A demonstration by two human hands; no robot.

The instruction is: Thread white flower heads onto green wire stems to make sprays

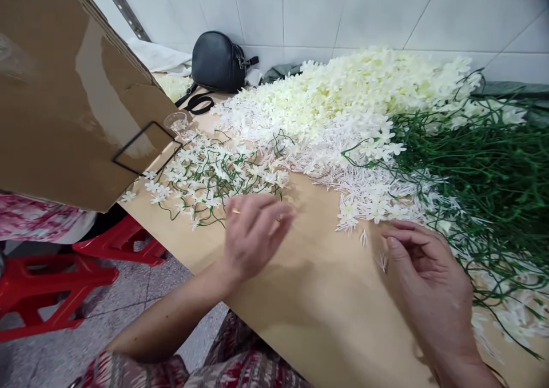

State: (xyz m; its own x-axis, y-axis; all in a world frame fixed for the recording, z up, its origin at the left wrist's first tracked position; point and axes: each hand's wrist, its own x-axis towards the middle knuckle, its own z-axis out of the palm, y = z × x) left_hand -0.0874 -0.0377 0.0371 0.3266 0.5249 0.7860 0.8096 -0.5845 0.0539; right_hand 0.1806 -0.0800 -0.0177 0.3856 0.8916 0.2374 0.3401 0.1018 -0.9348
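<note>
My left hand (253, 234) hovers over the tan table (326, 308), fingers stretched out and slightly blurred, just below a spread of green sprigs with small white flowers (210, 176). A ring shows on one finger. My right hand (424, 279) rests lower right with fingers curled together, thumb against forefinger, beside loose white flower pieces (369, 199); what it pinches, if anything, is too small to see. A big heap of cream artificial blossoms (351, 91) lies behind, and a mass of bare green stems (484, 171) to the right.
A tilted brown cardboard box (64, 91) stands at the left, a clear plastic cup (178, 122) by its edge. A black bag (218, 62) sits against the tiled wall. Red plastic stools (47, 285) stand on the floor at lower left.
</note>
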